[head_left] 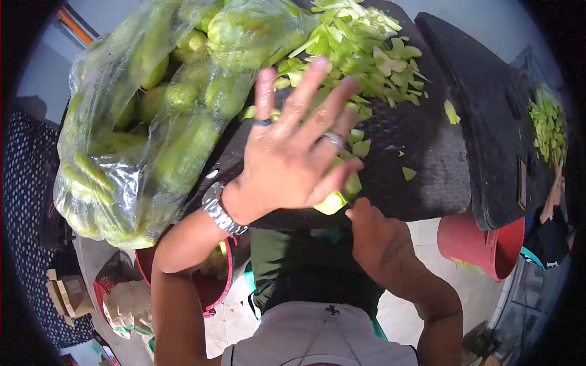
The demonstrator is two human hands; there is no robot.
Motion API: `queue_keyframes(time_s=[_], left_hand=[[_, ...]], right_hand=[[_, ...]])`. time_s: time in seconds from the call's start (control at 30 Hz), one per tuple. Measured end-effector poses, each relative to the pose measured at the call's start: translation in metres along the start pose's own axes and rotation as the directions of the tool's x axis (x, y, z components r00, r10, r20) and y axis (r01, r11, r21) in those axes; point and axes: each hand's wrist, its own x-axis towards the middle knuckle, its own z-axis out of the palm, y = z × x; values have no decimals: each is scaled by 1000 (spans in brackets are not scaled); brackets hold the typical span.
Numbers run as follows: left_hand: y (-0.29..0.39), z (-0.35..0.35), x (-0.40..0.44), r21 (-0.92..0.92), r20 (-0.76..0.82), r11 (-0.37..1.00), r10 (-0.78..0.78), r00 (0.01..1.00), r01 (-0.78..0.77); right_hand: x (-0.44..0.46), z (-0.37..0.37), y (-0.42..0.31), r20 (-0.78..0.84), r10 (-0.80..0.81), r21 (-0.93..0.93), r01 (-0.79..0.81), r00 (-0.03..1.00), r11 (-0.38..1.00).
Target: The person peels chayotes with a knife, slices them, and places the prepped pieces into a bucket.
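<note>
The right hand [381,238] was curled at the board's [436,186] near edge, its grip unclear. Beside it, the left hand [293,161] spread open above a green piece [331,204]. Slices [366,64] lay beyond the hands, the bag [116,165] to their left.

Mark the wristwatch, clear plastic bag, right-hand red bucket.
Wristwatch [220,211]: head view, metal band.
Clear plastic bag [130,180]: head view, glossy film.
Right-hand red bucket [465,241]: head view, outer wall.

The left hand [290,161] is blurred; the top edge crops the bag [131,161].
</note>
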Motion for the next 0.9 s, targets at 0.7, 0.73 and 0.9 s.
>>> queue_keyframes(time_s=[0.7,0.73,0.9], left_hand=[[-18,28,16,-541,420,833,145,896,118],[-22,33,12,-577,441,801,144,886,157],[-23,42,7,-608,280,793,163,946,44]], right_hand=[[8,-19,9,66,-188,-292,200,980,936],[6,-12,15,38,-227,-355,226,973,907],[-5,-2,14,-3,-472,-967,118,882,227]])
